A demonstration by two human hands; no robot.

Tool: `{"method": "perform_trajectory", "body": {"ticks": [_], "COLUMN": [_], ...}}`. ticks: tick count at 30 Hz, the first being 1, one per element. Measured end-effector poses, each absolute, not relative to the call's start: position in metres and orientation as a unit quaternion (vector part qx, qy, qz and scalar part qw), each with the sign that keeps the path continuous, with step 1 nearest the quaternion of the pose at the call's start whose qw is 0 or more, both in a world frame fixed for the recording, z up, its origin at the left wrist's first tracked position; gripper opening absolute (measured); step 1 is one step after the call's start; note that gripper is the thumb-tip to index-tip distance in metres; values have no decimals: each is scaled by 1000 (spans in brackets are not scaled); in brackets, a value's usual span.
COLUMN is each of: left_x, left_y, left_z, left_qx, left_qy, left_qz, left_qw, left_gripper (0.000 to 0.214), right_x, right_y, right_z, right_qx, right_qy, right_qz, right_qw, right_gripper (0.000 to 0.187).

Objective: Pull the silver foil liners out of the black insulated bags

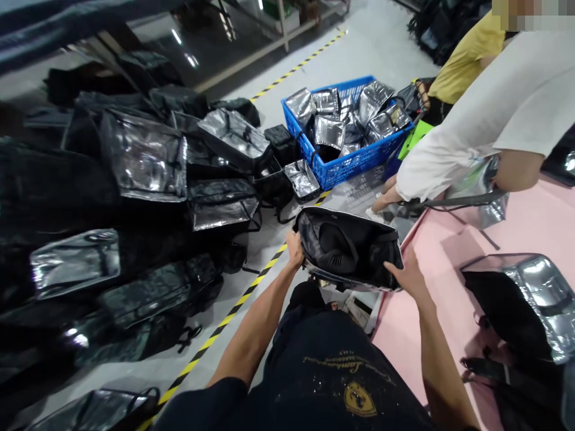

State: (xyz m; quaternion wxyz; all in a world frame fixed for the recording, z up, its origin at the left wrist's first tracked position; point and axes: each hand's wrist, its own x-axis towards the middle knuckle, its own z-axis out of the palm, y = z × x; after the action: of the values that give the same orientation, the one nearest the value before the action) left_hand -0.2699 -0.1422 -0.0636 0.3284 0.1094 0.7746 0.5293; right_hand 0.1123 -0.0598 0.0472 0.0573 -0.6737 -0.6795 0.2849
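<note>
Between my two hands an opened black bag point(332, 251) is held up in front of my body, its mouth tilted toward me and its dark inside showing. My left hand point(295, 248) grips the bag's left edge, with the fingers partly hidden behind it. At the right end, my right hand point(406, 272) clasps the rim, its thumb over the inner side and the other fingers out of sight. On the pink table to my right lies a black bag with silver lining point(534, 287), apart from my hands.
A blue crate point(359, 170) filled with silver-lined bags stands ahead. Piles of black and silver bags point(148, 155) cover the floor at left, beside yellow-black floor tape point(233, 308). A co-worker in white point(471, 108) bends over the pink table point(413, 353); another wears yellow point(467, 57).
</note>
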Motion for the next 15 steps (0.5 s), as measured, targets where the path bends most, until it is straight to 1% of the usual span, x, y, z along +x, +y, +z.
{"method": "perform_trajectory", "body": {"ticks": [2, 4, 5, 8, 10, 13, 15], "left_x": [-268, -272, -275, -280, -271, -235, -207], "left_y": [-146, -151, -155, -168, -176, -181, -182], "left_z": [-56, -44, -35, -1, 29, 74, 96], "left_qx": [104, 112, 119, 150, 216, 385, 481], "left_qy": [784, 787, 785, 766, 754, 746, 740], "left_qz": [535, 542, 548, 586, 599, 539, 470], "left_qw": [297, 274, 264, 217, 162, 68, 18], "left_gripper": [22, 9, 7, 42, 59, 92, 111], "right_x": [127, 127, 124, 120, 124, 130, 127], "right_y": [-86, -102, -107, -115, -122, -143, -163], "right_z": [33, 30, 33, 61, 86, 122, 138], "right_qx": [-708, -721, -725, -726, -717, -680, -621], "right_qy": [-616, -602, -608, -648, -677, -726, -773], "right_qz": [346, 342, 320, 229, 167, 84, 33], "right_qw": [5, -31, -38, -22, 0, 54, 123], "right_gripper": [87, 65, 59, 57, 58, 53, 46]}}
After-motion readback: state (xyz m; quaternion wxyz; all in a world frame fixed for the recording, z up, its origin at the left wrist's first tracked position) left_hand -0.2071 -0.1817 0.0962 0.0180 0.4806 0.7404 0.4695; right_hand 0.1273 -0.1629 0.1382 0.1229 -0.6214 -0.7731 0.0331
